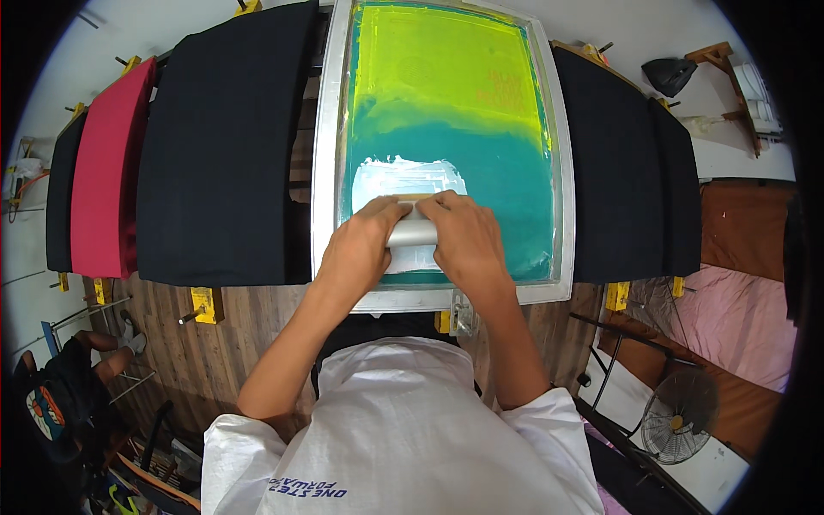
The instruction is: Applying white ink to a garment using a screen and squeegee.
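A screen-printing frame (pixel 562 197) with pale metal edges lies in front of me, its mesh (pixel 506 180) teal at the near end and yellow-green at the far end. White ink (pixel 378 178) is spread over the near left part of the mesh. Both my hands grip a silver-grey squeegee (pixel 414 232) that stands on this ink. My left hand (pixel 365 243) is wrapped round its left end, my right hand (pixel 469 242) round its right end, thumbs close together. The squeegee's blade edge is mostly hidden.
Black-covered boards (pixel 227 154) and a magenta-covered board (pixel 112 172) flank the frame on the left; more black boards (pixel 614 163) stand on the right. Yellow brackets (pixel 206 305) jut from their near ends. A fan (pixel 680 418) stands at lower right. Another person (pixel 64 399) is at lower left.
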A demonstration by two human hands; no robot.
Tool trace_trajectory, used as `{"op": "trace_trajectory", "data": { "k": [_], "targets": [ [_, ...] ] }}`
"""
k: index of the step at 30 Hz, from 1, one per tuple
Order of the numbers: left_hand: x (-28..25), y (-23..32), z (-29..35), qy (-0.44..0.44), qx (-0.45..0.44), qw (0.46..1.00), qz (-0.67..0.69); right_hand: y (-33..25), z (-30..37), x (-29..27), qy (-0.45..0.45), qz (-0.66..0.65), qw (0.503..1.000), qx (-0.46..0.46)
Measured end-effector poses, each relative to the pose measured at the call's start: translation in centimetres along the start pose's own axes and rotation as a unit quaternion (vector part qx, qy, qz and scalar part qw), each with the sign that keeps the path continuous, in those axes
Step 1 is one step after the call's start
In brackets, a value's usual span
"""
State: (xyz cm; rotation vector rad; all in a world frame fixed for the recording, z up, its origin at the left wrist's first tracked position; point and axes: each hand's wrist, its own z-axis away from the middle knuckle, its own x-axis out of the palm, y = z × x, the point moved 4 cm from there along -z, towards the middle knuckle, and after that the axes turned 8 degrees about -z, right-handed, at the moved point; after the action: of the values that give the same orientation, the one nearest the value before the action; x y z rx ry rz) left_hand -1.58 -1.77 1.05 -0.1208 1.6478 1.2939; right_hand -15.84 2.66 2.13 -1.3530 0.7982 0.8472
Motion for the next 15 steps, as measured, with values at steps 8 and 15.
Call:
{"op": "trace_trajectory", "data": {
  "k": [8, 15],
  "targets": [
    [3.2, 0.9, 7.2, -0.017, 0.043, 0.995, -0.092, -1.5, 8.3, 3.3, -0.043, -0.010, 0.998, 0.033],
    [0.9, 1.9, 5.8, -0.057, 0.010, 0.997, -0.053, -1.7, 6.8, 0.9, -0.050, -0.065, 0.996, 0.024]
  ]
}}
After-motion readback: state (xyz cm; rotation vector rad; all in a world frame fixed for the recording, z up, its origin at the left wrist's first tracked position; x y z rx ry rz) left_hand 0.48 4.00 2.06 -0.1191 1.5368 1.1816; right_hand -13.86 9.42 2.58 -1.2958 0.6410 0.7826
